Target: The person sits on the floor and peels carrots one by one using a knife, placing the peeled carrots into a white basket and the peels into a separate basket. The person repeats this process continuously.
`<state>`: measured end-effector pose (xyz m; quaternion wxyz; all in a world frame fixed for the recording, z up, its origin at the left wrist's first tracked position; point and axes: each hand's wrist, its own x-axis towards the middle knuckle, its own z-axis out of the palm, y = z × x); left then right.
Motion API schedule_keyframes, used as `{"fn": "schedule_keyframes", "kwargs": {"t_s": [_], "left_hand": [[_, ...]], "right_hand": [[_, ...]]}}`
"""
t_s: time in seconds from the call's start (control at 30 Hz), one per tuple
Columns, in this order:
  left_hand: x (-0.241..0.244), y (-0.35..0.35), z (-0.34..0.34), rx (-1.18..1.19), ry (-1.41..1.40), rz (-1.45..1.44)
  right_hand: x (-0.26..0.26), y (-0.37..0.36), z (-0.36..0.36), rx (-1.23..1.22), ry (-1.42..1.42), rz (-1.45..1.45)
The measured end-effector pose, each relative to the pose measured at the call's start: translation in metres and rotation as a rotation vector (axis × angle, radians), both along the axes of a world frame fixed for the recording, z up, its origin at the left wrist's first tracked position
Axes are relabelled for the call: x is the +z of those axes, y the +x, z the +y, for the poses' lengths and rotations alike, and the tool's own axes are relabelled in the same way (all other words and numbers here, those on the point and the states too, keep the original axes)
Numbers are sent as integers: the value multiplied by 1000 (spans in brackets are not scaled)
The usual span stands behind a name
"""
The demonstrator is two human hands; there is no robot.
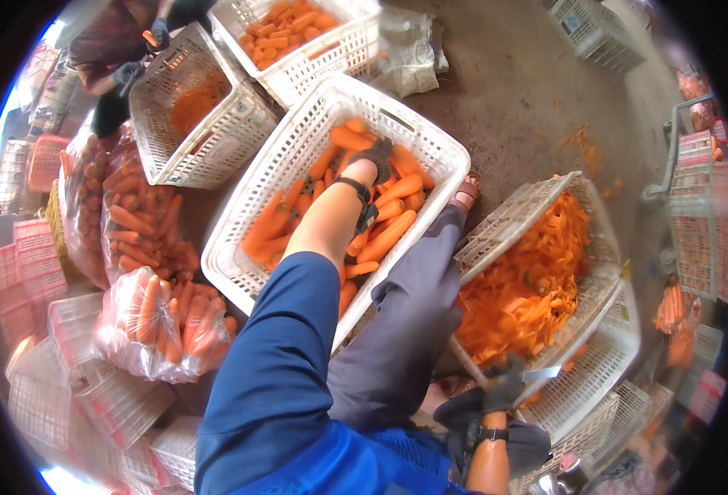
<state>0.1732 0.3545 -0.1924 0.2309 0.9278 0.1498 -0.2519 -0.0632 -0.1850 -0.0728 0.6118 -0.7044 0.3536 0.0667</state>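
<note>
My left hand (378, 159), in a dark glove with a strap at the wrist, reaches down into a white plastic crate (456, 154) of whole carrots (388, 235). Its fingers are among the carrots, and I cannot tell whether they grip one. Low on the right, my right hand (505, 387) is gloved too and somewhat blurred. From it sticks out a flat metal blade (542, 374); the handle is hidden in the fist. Just beyond that hand, a crate (518, 223) holds a heap of orange carrot peelings (524, 303).
Opposite, a person's gloved hand (159, 31) holds a carrot over a crate (184, 161) with orange scraps. Another crate (314, 68) holds short carrots. Bagged carrots (159, 322) and stacked crates (116, 396) stand left. Peelings (580, 148) litter the floor near a trolley (670, 148).
</note>
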Motion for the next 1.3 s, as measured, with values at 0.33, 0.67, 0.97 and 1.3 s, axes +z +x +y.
{"fn": "schedule_keyframes", "kwargs": {"t_s": [0.33,0.67,0.97,1.3], "left_hand": [[6,-25,2,101,138,238],[14,-61,36,590,64,60],[-59,-91,83,601,232,-121],[22,-145,15,1118,-1573,-314]], "right_hand": [[-18,-3,-16,21,-23,20],[-4,6,-3,15,-12,48],[-2,5,-2,67,-51,25],[6,13,8,-48,150,35]]}}
